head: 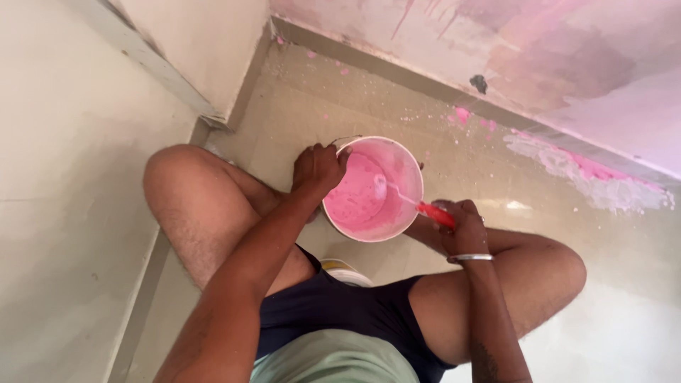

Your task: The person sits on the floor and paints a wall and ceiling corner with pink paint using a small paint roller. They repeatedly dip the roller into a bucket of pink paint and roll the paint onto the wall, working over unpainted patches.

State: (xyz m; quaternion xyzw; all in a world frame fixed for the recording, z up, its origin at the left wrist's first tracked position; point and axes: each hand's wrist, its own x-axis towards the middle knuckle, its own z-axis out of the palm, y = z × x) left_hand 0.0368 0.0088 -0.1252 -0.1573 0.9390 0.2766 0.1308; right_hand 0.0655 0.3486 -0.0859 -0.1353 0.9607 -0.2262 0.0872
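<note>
Bucket of pink paint, left hand on rim, red-handled brush inside.

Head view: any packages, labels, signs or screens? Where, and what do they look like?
No labels, signs or screens show.
Bucket: the only container, on the floor between the knees; round, white rim, pink paint inside.
Left hand: grips the bucket's left rim.
Right hand: holds a red-handled tool dipped into the paint.
</note>
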